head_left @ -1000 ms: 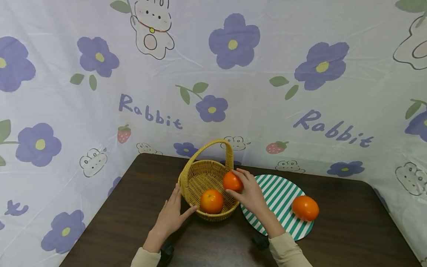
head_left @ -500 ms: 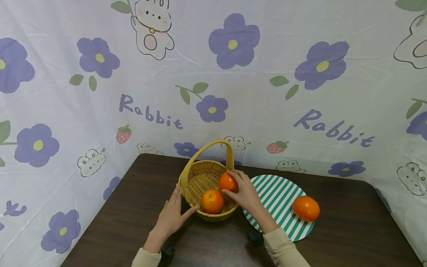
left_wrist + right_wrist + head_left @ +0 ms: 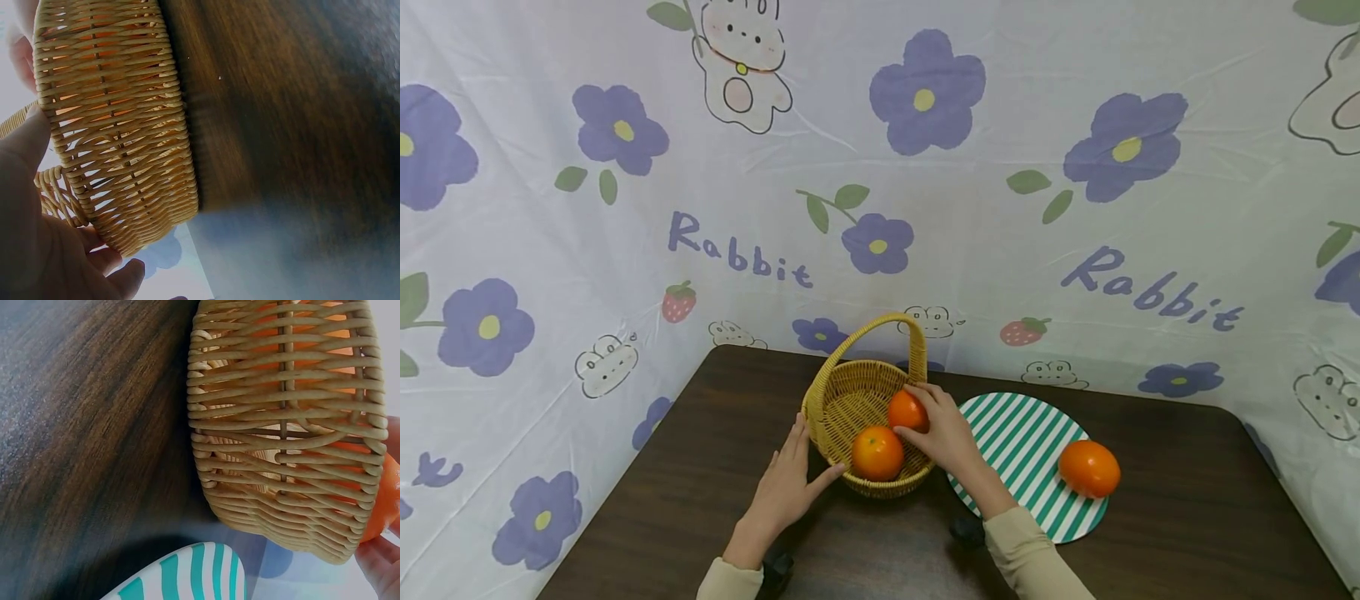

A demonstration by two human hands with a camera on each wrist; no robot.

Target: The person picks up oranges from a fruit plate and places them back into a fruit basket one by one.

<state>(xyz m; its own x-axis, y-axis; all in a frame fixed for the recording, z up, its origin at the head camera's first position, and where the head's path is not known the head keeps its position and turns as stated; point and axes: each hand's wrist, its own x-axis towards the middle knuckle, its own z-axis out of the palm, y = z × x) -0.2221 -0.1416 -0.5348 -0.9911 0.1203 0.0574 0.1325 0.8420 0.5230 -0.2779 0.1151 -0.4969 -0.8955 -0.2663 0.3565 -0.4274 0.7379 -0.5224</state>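
A yellow wicker basket [image 3: 859,392] with an arched handle stands on the table in the head view. My left hand [image 3: 784,483] rests along its near left side, fingers straight and thumb spread towards the front rim. In the left wrist view, the thumb meets the rim and fingertips [image 3: 128,278] lie against the weave. My right hand [image 3: 947,429] pinches a glossy red-orange fruit [image 3: 907,411] between thumb and fingers, inside the right rim. An orange [image 3: 877,453] sits in the basket, close beside the held fruit. Part of the held fruit [image 3: 387,494] shows above the rim in the right wrist view.
A round green-and-white striped mat [image 3: 1022,458] lies right of the basket, under my right forearm. Another glossy orange fruit [image 3: 1089,469] sits at its right edge. A patterned cloth [image 3: 970,208] hangs behind the dark wooden table [image 3: 1187,492].
My right hand has moved left and slightly inward with the red-orange fruit, bringing it from the basket's right rim closer to the orange. The left hand and basket have stayed put.
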